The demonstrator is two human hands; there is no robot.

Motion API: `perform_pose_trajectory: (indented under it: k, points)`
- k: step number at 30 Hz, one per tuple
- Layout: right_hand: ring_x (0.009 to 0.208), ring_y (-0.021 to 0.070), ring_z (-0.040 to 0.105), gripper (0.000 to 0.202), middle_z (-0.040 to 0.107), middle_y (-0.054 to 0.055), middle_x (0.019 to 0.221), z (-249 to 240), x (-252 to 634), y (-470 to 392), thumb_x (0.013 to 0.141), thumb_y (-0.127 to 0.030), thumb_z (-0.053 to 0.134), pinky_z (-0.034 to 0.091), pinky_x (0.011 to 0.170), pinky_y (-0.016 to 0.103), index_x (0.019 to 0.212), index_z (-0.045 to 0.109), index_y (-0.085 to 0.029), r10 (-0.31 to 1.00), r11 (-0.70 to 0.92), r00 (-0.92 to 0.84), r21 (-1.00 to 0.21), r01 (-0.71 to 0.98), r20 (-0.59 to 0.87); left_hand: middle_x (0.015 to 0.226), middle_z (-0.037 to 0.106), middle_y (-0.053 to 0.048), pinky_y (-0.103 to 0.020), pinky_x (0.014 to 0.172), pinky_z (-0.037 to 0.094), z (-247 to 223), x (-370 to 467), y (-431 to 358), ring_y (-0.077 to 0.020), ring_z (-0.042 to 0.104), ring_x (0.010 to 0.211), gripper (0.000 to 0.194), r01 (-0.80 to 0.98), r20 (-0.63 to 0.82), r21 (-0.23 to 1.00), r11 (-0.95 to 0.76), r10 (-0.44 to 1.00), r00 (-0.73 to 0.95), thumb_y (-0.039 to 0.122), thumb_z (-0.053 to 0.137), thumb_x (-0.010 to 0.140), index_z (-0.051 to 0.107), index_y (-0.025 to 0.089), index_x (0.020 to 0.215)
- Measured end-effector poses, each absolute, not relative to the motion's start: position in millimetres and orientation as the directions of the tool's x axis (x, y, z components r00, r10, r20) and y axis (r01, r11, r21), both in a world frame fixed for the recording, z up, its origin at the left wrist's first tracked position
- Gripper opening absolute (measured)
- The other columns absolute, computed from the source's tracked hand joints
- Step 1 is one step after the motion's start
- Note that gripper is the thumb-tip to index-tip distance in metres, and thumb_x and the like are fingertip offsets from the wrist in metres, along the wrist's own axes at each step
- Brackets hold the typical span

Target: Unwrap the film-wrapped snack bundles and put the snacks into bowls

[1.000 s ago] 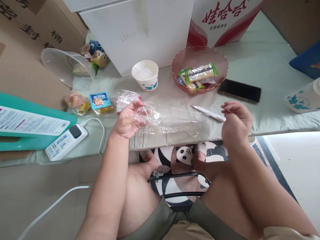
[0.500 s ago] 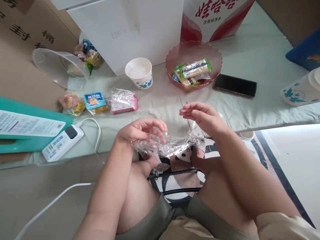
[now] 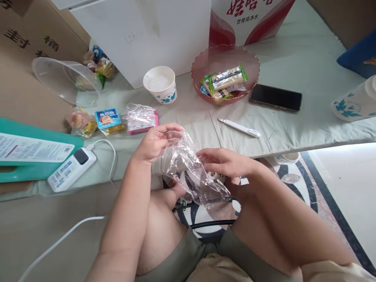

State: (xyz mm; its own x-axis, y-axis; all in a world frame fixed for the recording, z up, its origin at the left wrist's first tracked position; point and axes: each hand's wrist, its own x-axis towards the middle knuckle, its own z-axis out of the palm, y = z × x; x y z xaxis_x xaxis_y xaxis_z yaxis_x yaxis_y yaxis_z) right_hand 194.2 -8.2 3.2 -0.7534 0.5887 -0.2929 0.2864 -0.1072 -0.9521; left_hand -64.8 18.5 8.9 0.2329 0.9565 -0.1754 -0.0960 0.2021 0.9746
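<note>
A crumpled sheet of clear plastic film hangs over the bench edge, above my lap. My left hand has its curled fingers closed on the upper left part of the film. At the film's right side is my right hand, fingers bent and touching it; their tips are partly hidden. A white utility knife lies on the cloth beyond my right hand. Beyond my left hand sits a pink packet in clear wrap, beside a blue-labelled snack packet.
A paper cup, a pink glass bowl of wrapped snacks and a black phone stand farther back. At left are a tipped clear tub, a power strip and a green jug. White cups are at right.
My left hand has risen with the film. My right hand has moved down and left onto the film, which now hangs lower. The utility knife has come into full view.
</note>
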Motion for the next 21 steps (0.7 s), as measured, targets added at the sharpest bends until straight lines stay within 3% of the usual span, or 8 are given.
perform_pose_trajectory:
  k: [3,6,8,11,13,15,18,21]
  points:
    - [0.073,0.0135,0.065,0.044,0.073,0.002,0.09,-2.4,185.8,-6.9,0.085,-0.029,0.064,0.05,0.063,0.026,0.127,0.059,-0.017,0.592,-0.186,-0.741,-0.949,0.256,-0.316,0.102,0.074,-0.003,-0.025,0.064,0.061,7.6,-64.5,18.9,-0.0156,0.072,0.082,0.034,-0.181,-0.128,0.966,0.185,0.949,0.289,0.0,0.066,0.057,0.077,0.02,0.082]
    - [0.055,0.0087,0.049,0.022,0.057,-0.006,0.064,-5.9,177.5,-5.2,0.084,-0.031,0.063,0.039,0.053,0.023,0.101,0.063,-0.017,0.65,-0.18,-0.709,-0.962,0.207,-0.274,0.1,0.076,0.001,-0.028,0.07,0.062,11.8,-65.7,20.4,-0.0161,0.075,0.081,0.049,-0.309,-0.106,0.93,0.197,0.952,0.288,-0.001,0.066,0.058,0.075,0.026,0.098]
    - [0.053,0.0079,0.046,0.017,0.051,-0.006,0.06,-7.0,175.5,-4.9,0.085,-0.035,0.06,0.036,0.051,0.023,0.087,0.059,-0.019,0.781,-0.179,-0.58,-0.973,0.145,-0.23,0.108,0.076,0.003,-0.03,0.074,0.063,14.7,-64.7,21.9,-0.0167,0.076,0.084,0.054,-0.409,-0.134,0.889,0.206,0.971,0.198,0.005,0.068,0.064,0.07,0.032,0.111]
    - [0.049,0.009,0.045,0.02,0.049,-0.007,0.055,-9.4,175.8,-4.3,0.088,-0.04,0.056,0.035,0.049,0.024,0.082,0.052,-0.022,0.927,-0.182,-0.322,-0.981,0.069,-0.194,0.123,0.074,-0.002,-0.035,0.081,0.063,12.2,-53.7,20.9,-0.0228,0.075,0.102,0.041,-0.556,-0.236,0.79,0.258,0.965,0.114,0.035,0.069,0.078,0.064,0.03,0.119]
    - [0.049,0.0101,0.047,0.019,0.052,-0.006,0.054,-11.8,175.6,-3.3,0.089,-0.039,0.056,0.038,0.051,0.025,0.081,0.049,-0.023,0.96,-0.167,-0.224,-0.986,0.029,-0.169,0.13,0.072,-0.009,-0.039,0.088,0.062,5.7,-38.9,16.4,-0.0286,0.072,0.116,0.053,-0.593,-0.322,0.715,0.371,0.927,0.192,0.057,0.066,0.081,0.061,0.024,0.123]
    - [0.05,0.0107,0.049,0.018,0.054,-0.006,0.054,-14.0,174.3,-2.3,0.088,-0.038,0.057,0.039,0.052,0.025,0.082,0.048,-0.023,0.972,-0.15,-0.185,-0.989,0.0,-0.147,0.129,0.071,-0.016,-0.041,0.093,0.06,-2.0,-21.7,10.0,-0.0324,0.07,0.12,0.073,-0.566,-0.373,0.659,0.495,0.869,0.325,0.068,0.07,0.076,0.058,0.018,0.128]
    - [0.048,0.0111,0.047,0.024,0.051,-0.007,0.053,-14.9,172.3,-1.8,0.087,-0.044,0.061,0.038,0.051,0.026,0.083,0.048,-0.024,0.973,-0.148,-0.179,-0.989,0.0,-0.146,0.128,0.071,-0.015,-0.039,0.101,0.057,-10.0,-2.5,2.5,-0.0289,0.072,0.116,0.081,-0.508,-0.343,0.692,0.513,0.853,0.394,0.056,0.085,0.069,0.053,0.021,0.135]
    - [0.05,0.0111,0.045,0.025,0.047,-0.006,0.056,-13.8,172.9,-1.6,0.087,-0.044,0.063,0.036,0.051,0.027,0.082,0.049,-0.024,0.985,-0.145,-0.082,-0.985,0.094,-0.153,0.131,0.068,-0.007,-0.037,0.098,0.058,-12.3,2.0,2.5,-0.023,0.074,0.109,0.1,-0.485,-0.286,0.796,0.362,0.931,0.226,0.04,0.094,0.064,0.037,0.038,0.145]
